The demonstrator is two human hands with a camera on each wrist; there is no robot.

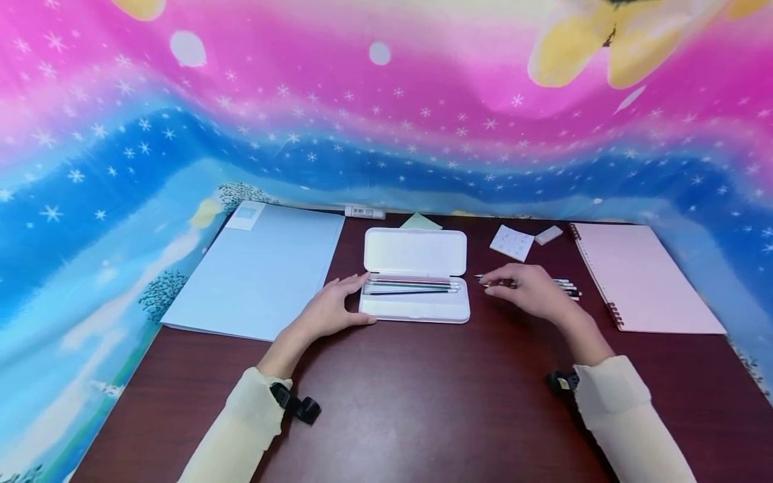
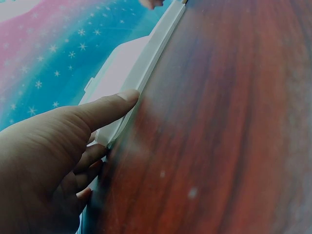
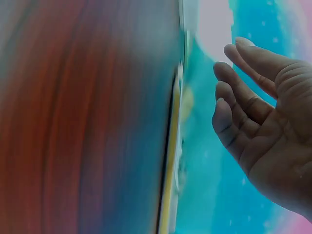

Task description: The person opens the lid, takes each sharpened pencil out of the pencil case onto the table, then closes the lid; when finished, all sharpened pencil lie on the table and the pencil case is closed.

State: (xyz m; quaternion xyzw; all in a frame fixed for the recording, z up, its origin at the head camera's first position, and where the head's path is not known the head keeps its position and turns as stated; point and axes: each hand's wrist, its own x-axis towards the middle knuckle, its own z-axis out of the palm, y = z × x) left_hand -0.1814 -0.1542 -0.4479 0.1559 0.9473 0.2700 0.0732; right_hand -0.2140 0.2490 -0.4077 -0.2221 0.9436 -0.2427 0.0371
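A white pencil case [image 1: 417, 312] lies with its lid raised. Several pencils [image 1: 417, 284] rest side by side inside it. My left hand [image 1: 329, 310] holds the case at its left end, fingers by the hinge corner and thumb at the front corner. In the left wrist view, the thumb [image 2: 114, 105] presses on the front edge of the case. Just right of the case, my right hand [image 1: 531, 292] hovers over several loose pencils [image 1: 568, 287], partly hiding them. Its fingers are loosely bent and hold nothing in the right wrist view, where a yellow pencil [image 3: 169, 165] shows nearby.
A light blue folder [image 1: 260, 268] lies on the left. A pink spiral notebook [image 1: 655, 278] lies on the right. Behind are a glue stick [image 1: 364, 212], a green paper piece [image 1: 421, 221], a small white card [image 1: 512, 242] and an eraser [image 1: 549, 235]. A patterned curtain surrounds the dark table [image 1: 410, 402].
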